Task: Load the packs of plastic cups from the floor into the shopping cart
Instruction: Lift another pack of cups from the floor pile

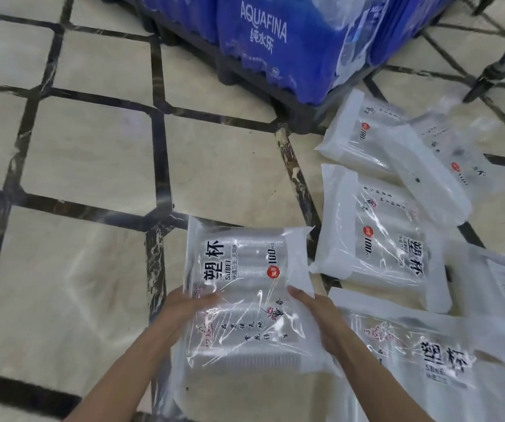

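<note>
i have one pack (245, 287) of plastic cups between my two hands, over the tiled floor (92, 153). my left hand (184, 309) grips its left edge, thumb curled over the printed front and the other fingers hidden behind the wrap. my right hand (318, 315) holds the right edge, fingers lying along the side and tucked under the film; i cannot tell how tightly they curl beneath it. the pack faces up at me, black lettering and a red dot on the clear wrap, its far end pointing away from me. whether its near end touches the floor i cannot tell.

more packs lie on the floor to my right: one (379, 233) just beside the held pack, one (355, 132) farther off near the blue water cases (275, 41), a narrow pack (428, 175) lying across those two, and a large one (412, 354) close under my right forearm. the water cases stand on a dark pallet (294, 114) at the far side. thin black metal legs (501, 59) show at the top right corner.
</note>
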`<state>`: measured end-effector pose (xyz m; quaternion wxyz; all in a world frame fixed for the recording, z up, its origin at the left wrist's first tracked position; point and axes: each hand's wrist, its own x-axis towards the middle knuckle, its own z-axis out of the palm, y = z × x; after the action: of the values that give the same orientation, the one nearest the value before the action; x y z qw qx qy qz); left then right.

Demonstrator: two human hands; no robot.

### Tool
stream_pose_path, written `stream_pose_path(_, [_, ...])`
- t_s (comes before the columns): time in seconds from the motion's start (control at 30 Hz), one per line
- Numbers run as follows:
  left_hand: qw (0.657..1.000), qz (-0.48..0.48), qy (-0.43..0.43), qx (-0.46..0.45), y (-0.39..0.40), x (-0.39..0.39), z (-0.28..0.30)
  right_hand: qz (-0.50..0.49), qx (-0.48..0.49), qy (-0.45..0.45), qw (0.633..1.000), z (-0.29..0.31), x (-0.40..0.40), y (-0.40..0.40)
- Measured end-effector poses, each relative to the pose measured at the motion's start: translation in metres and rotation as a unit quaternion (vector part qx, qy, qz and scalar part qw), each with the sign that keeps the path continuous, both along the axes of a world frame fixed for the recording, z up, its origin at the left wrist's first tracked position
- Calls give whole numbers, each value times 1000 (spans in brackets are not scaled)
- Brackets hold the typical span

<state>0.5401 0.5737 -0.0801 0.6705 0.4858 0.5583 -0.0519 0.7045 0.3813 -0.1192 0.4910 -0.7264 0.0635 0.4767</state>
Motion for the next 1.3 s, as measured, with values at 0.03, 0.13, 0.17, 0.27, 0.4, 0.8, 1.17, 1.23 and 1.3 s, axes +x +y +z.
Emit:
stream_pose_path(0.03, [1000, 2, -13, 4, 1, -1, 18, -6, 1, 4, 1000, 16, -4, 1])
stream_pose_path(0.13, [998, -8, -55, 19, 8, -11, 93, -16, 41, 19, 999, 87, -9, 7])
stream_pose_path(0.17, [998, -10, -65, 21, 12, -13, 122, -14, 52, 25, 998, 114, -7, 10])
stream_pose_path(0.27, [994, -33, -102, 34, 22, -12, 211, -6, 72, 28, 997, 205, 1, 19])
stream_pose_path(0.4, [990, -32, -129, 49, 25, 0, 342, -14, 92, -1, 996, 342, 11, 24])
stream_pose_path(0.8, [972, -118, -186, 85, -5, 17, 698, -5, 102, -78, 992, 724, 24, -37])
stream_pose_path(1.17, [965, -126, -208, 102, -42, 13, 753, -36, 130, -121, 983, 784, 5, -74])
stream_pose_path(1.23, [961, -138, -216, 104, -45, 14, 757, -41, 137, -128, 981, 790, 2, -79])
stream_pose_path(1.3, [959, -152, -216, 106, -49, 15, 763, -54, 135, -134, 980, 794, -3, -88])
